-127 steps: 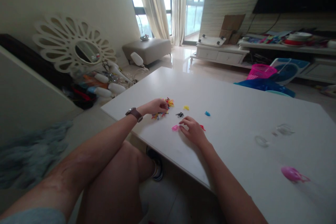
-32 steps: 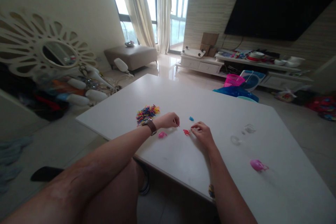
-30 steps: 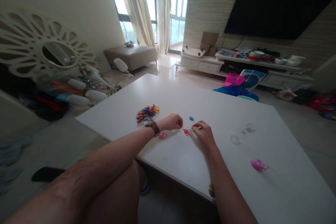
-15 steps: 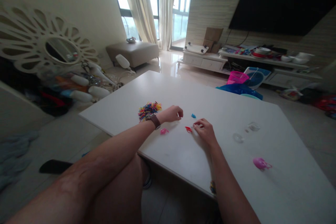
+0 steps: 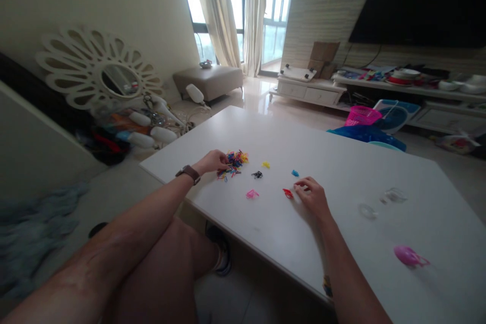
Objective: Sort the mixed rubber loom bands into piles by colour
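A mixed heap of small coloured rubber bands (image 5: 238, 158) lies on the white table (image 5: 266, 134). At its left edge is my left hand (image 5: 213, 161), with a watch on the wrist, its fingers pinched on a rubber band; the exact grip is partly hidden. My right hand (image 5: 312, 194) rests on the table, fingers loosely bent and apart, holding nothing I can see. Just left of its fingertips sits a red bunch (image 5: 287, 193). A blue bunch (image 5: 295, 173) lies beyond it. Black (image 5: 257, 175), yellow (image 5: 266, 165) and pink (image 5: 252, 194) bunches lie between my hands.
To the right on the table are a clear container (image 5: 394, 195), a clear ring-shaped piece (image 5: 368, 211) and a pink-purple object (image 5: 409, 256). Beyond the table stand a pink basket (image 5: 362, 115) and a beige ottoman (image 5: 212, 81). A lamp with white shades (image 5: 163, 135) is at the left.
My left hand has moved left from the middle of the table to the mixed heap, uncovering the black and yellow bunches. My right hand stays beside the red bunch. The view has shifted left.
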A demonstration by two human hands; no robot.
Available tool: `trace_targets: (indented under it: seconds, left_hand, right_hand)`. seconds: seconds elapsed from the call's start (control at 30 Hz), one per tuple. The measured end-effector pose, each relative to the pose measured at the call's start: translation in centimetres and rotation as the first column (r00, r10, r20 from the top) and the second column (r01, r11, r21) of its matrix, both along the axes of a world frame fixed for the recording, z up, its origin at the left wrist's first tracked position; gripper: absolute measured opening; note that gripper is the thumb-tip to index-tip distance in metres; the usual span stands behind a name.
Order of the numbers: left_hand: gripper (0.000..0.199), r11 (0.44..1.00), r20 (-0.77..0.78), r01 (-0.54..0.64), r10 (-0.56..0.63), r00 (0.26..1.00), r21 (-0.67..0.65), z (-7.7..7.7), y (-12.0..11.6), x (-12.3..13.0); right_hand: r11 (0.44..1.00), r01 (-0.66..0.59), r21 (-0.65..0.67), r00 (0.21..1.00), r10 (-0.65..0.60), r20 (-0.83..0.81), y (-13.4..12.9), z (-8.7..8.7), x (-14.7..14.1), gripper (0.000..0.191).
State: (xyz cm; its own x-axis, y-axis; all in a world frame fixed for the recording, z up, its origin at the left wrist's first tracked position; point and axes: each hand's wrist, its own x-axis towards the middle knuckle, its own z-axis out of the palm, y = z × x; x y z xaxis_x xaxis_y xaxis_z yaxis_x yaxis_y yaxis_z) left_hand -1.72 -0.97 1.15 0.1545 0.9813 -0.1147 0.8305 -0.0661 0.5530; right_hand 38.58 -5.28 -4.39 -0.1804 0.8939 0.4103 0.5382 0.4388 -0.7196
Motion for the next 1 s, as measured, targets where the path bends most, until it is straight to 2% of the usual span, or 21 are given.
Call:
trace_targets:
  seconds: [0.17,0.37,0.53,0.7,0.87,1.0]
  left_hand:
    - [0.022,1.0,0.003,0.011,-0.011,1.0,-0.004,-1.1,0.2,0.3]
    - [0.018,0.998,0.025,0.039,-0.04,0.999,0.05,-0.1,0.3,0.8]
    - [0.018,0.988,0.034,0.151,-0.15,0.988,-0.013,0.0,-0.3,1.3]
    - [0.01,0.99,0.037,0.124,-0.121,0.992,-0.07,-0.3,-0.3,1.3]
    - [0.015,0.988,-0.032,0.154,-0.154,0.988,-0.006,-0.7,0.2,0.6]
    - [0.011,0.982,-0.021,0.171,-0.173,0.985,-0.079,-1.2,0.4,0.4]
  right_hand:
    - [1.0,0.024,0.003,1.0,-0.024,0.005,0.0,0.0,0.1,0.024]
    - [0.999,0.046,-0.009,0.999,-0.045,0.01,-0.1,0.2,0.2,0.026]
    - [0.999,0.044,-0.004,0.999,-0.044,0.017,-0.2,0.3,0.2,0.026]
    - [0.999,0.042,-0.002,0.999,-0.042,0.016,-0.2,0.5,0.1,0.026]
    - [0.999,0.037,-0.01,0.999,-0.037,0.011,-0.2,0.5,0.0,0.024]
    - [0.999,0.038,-0.011,0.999,-0.038,-0.001,-0.2,0.4,-0.1,0.023]
